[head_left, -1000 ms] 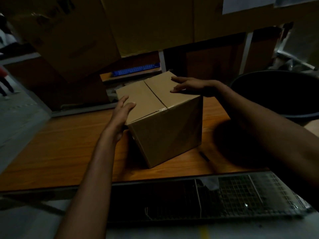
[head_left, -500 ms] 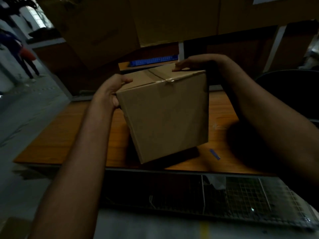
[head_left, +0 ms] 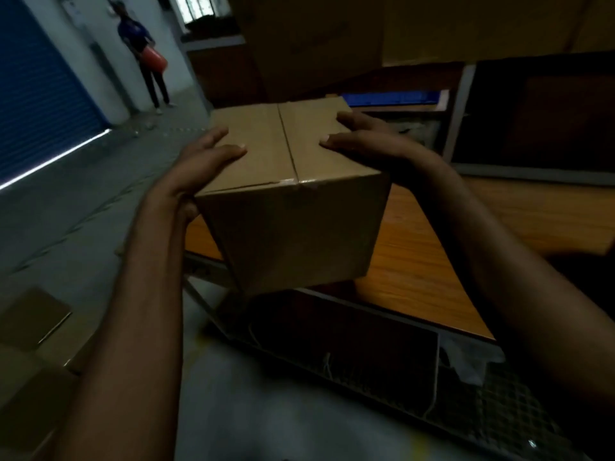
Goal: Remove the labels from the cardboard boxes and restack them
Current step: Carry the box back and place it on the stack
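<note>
A plain brown cardboard box (head_left: 299,234) with a seam down the middle of its top is held in the air over the left end of the wooden table (head_left: 432,261). My left hand (head_left: 203,164) grips its top left edge, thumb lying on the top flap. Over the top right edge, my right hand (head_left: 369,144) grips the box with thumb and fingers on the lid. No label shows on the top or on the near face; the other faces are hidden.
A wire mesh tray (head_left: 482,404) sits below the table's near edge. Flat cardboard (head_left: 33,327) lies on the floor at the left. Large cartons (head_left: 316,38) are stacked behind the table. A person (head_left: 146,54) stands far back left, next to a blue shutter (head_left: 33,94).
The box has come up off the table and moved left toward the table's end, turning so its seam points away from me. Both hands stayed on it, and my view swung left.
</note>
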Action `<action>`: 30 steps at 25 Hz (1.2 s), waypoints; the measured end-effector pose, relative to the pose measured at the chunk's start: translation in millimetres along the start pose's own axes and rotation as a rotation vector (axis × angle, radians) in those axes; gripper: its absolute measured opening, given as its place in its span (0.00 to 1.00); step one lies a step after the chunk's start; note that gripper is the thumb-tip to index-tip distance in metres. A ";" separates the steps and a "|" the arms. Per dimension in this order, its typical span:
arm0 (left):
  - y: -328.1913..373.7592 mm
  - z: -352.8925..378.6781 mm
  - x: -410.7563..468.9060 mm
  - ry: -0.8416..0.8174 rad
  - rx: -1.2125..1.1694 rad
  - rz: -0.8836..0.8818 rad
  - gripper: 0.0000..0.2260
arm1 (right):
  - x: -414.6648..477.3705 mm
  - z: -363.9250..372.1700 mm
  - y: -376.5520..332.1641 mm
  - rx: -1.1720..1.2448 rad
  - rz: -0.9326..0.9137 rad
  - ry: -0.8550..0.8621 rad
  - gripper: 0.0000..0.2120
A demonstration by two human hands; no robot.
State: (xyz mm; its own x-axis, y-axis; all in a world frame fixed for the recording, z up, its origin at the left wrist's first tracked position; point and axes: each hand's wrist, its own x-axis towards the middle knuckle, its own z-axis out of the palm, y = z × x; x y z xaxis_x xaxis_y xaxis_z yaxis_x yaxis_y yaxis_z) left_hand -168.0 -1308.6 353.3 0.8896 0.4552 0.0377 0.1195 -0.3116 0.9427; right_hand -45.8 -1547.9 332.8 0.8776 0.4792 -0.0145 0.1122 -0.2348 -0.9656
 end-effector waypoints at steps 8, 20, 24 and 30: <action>-117.4 -187.1 -56.6 0.269 0.206 0.243 0.32 | 2.9 217.8 7.0 -0.131 -0.438 0.009 0.45; -258.3 -423.7 -82.5 0.542 0.254 0.050 0.30 | 62.7 512.4 -22.4 -0.031 -0.473 -0.320 0.44; -304.7 -461.3 -68.1 0.613 0.238 -0.056 0.30 | 104.0 587.2 -6.2 -0.056 -0.428 -0.413 0.44; -382.5 -502.0 -26.8 0.685 0.206 -0.268 0.30 | 185.5 684.8 23.2 -0.179 -0.357 -0.599 0.46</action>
State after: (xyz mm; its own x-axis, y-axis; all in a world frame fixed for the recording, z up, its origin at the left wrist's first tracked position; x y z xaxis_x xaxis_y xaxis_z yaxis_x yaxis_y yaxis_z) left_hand -458.8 -783.0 158.1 0.3545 0.9319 0.0772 0.4320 -0.2364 0.8704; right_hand -199.6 -885.3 129.8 0.3726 0.9220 0.1049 0.4646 -0.0875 -0.8812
